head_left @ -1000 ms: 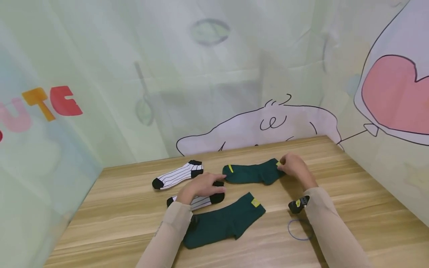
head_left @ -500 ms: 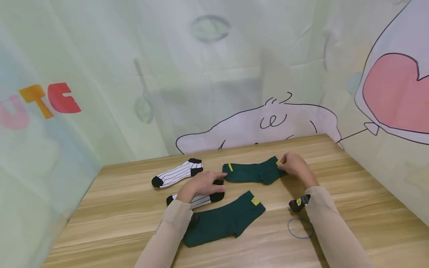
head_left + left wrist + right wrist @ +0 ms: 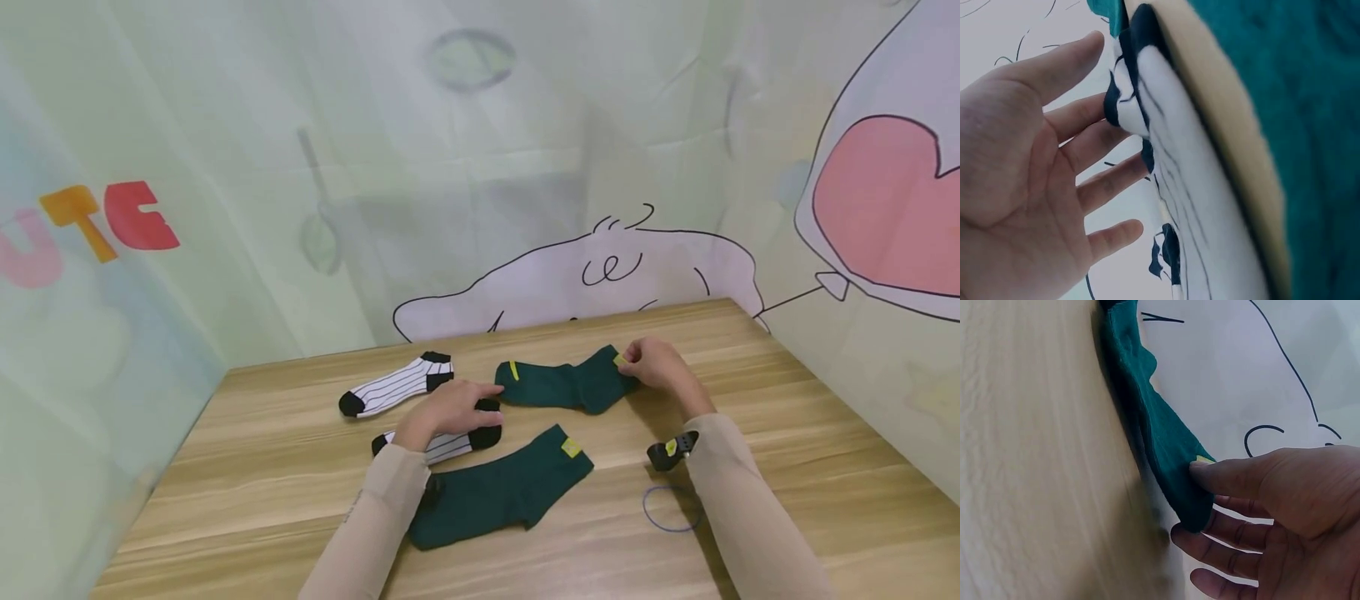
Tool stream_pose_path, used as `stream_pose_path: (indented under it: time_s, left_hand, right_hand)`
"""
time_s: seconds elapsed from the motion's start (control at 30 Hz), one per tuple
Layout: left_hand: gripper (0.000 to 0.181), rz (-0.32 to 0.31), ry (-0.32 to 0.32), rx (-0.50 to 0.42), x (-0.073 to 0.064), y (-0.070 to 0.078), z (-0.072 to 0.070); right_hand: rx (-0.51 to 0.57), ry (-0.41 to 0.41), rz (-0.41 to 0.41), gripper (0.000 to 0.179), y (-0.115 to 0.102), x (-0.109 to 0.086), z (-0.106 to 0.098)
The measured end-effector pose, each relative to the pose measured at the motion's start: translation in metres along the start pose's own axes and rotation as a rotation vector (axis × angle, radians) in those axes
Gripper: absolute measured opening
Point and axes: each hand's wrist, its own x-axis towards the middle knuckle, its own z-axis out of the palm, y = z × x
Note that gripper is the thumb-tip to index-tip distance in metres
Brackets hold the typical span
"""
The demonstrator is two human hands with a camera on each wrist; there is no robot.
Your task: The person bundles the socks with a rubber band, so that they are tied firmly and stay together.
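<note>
My right hand [image 3: 658, 367] pinches the cuff of the far dark green sock [image 3: 546, 385] between thumb and fingers, by its yellow tag. In the right wrist view that green sock [image 3: 1169, 440] has its cuff end lifted a little off the table. With fingers spread and nearly straight, my left hand [image 3: 448, 413] reaches over a white striped sock [image 3: 448, 450] with black ends, its fingertip at the far green sock's toe. Below the left wrist lies the near green sock [image 3: 495, 497], its toe end partly hidden by the sleeve. The left wrist view shows the striped sock [image 3: 1179, 162] beside the fingers.
Another white striped sock [image 3: 397, 387] lies at the back left of the wooden table [image 3: 247, 467]. A thin blue loop [image 3: 671, 509] is on the table near the right forearm. Printed curtains [image 3: 465, 183] hang behind the table and at both sides.
The cuff end of the far green sock has shifted slightly with my right hand. My left hand stays at its toe. The head view has tilted slightly; the other socks lie as before.
</note>
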Motion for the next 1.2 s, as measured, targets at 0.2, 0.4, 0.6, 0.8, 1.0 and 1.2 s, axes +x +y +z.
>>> stream_pose_path:
  time_s: [0.2, 0.4, 0.6, 0.8, 1.0, 1.2]
  left_hand:
    - [0.053, 0.019, 0.009, -0.07, -0.003, -0.003, -0.004]
    - [0.053, 0.032, 0.032, -0.095, -0.006, -0.003, -0.009]
    - [0.052, 0.001, 0.041, -0.11, -0.008, -0.001, -0.014]
    - [0.05, -0.015, 0.025, -0.113, -0.009, 0.001, -0.016]
    - [0.05, 0.019, 0.006, -0.061, -0.014, 0.004, -0.024]
    - [0.05, 0.039, 0.0, -0.012, -0.022, 0.005, -0.033]
  right_hand:
    - [0.041, 0.008, 0.0, 0.013, -0.002, -0.001, -0.003]
    - [0.047, 0.022, -0.014, 0.013, -0.003, 0.0, -0.006]
    - [0.058, 0.012, 0.006, 0.014, -0.004, -0.001, -0.009]
    - [0.063, 0.02, -0.006, 0.014, -0.004, -0.004, -0.012]
    - [0.039, 0.039, -0.046, 0.014, -0.006, -0.004, -0.011]
    - [0.035, 0.053, -0.093, 0.014, -0.012, -0.003, -0.012]
